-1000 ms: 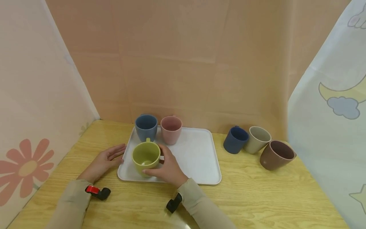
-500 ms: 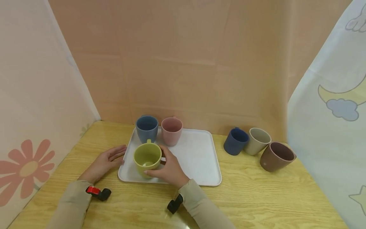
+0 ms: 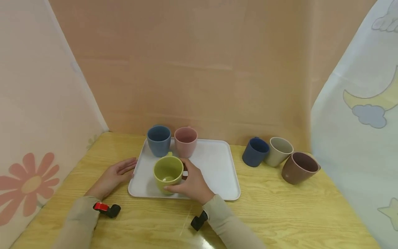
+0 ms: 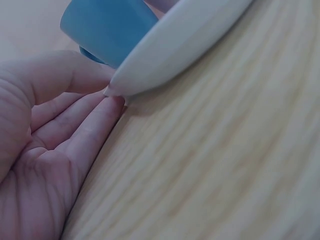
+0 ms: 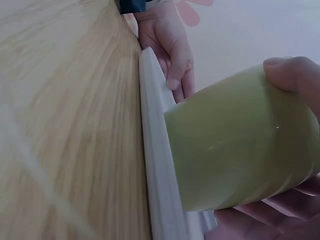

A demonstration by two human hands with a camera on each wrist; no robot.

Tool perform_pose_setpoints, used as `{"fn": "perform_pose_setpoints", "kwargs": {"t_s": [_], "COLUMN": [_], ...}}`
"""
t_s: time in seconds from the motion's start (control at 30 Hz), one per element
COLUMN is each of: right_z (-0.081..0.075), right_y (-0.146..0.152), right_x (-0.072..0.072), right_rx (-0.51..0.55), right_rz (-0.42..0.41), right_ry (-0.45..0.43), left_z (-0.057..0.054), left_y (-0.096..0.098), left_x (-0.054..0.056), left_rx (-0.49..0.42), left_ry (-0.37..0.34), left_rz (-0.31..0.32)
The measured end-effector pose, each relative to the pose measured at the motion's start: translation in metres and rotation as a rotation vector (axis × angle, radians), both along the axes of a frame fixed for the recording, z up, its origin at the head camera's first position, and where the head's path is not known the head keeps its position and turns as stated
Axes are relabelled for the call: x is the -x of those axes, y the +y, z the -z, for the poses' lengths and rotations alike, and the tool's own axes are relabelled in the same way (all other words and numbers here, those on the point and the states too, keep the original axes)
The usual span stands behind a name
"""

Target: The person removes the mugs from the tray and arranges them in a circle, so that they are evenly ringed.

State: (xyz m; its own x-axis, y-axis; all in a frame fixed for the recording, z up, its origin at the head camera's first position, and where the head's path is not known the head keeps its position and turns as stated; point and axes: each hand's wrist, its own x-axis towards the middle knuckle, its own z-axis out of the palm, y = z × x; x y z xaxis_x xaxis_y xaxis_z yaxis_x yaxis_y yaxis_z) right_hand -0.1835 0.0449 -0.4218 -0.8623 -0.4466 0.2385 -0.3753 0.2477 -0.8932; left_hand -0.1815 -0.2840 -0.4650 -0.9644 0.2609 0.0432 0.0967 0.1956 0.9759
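My right hand (image 3: 194, 183) grips a yellow-green mug (image 3: 161, 185) from its right side, thumb in front and fingers behind. The mug (image 5: 235, 145) is upright over the front left of a white tray (image 3: 214, 173); whether its base touches the tray I cannot tell. Its handle points to the back. Behind it on the tray stand a blue mug (image 3: 159, 145) and a pink mug (image 3: 185, 145), side by side. My left hand (image 3: 113, 176) lies at the tray's left edge, fingers straight, with thumb and fingertips touching the rim (image 4: 160, 55).
To the right of the tray, a navy mug (image 3: 253, 155), a beige mug (image 3: 276, 155) and a brown mug (image 3: 295, 173) stand close together on the wooden table (image 3: 273, 211). An orange-brown sheet (image 3: 199, 76) hangs behind, with patterned cloths at both sides.
The right hand has moved the yellow-green mug a little to the right along the tray's front. The left hand stays at the tray's edge.
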Motion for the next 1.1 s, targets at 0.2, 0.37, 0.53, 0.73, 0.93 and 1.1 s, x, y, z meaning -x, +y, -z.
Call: {"fn": "perform_pose_setpoints", "kwargs": {"t_s": [0.2,0.37,0.53,0.73,0.93,1.1], "right_z": [-0.005,-0.014,-0.019,-0.023,-0.018,-0.014], "right_y": [0.032,0.064,0.099,0.135,0.166,0.184], "right_x": [0.001,0.000,-0.002,-0.006,-0.015,-0.020], "right_rx": [-0.028,-0.015,-0.006,-0.039,-0.070,-0.072], "right_rz": [0.067,0.128,0.211,0.299,0.387,0.442], "right_ry": [0.024,0.086,0.169,0.235,0.214,0.217], "left_z": [0.001,0.002,0.004,0.003,0.002,0.001], "left_y": [-0.001,-0.001,-0.002,-0.002,0.000,-0.001], "left_x": [0.001,0.002,0.002,0.001,0.001,-0.001], "left_rx": [0.010,0.003,0.011,0.023,0.038,0.043], "left_ry": [-0.016,-0.015,-0.011,-0.024,-0.028,-0.028], "left_rz": [0.001,0.004,0.003,-0.007,-0.013,-0.018]}}
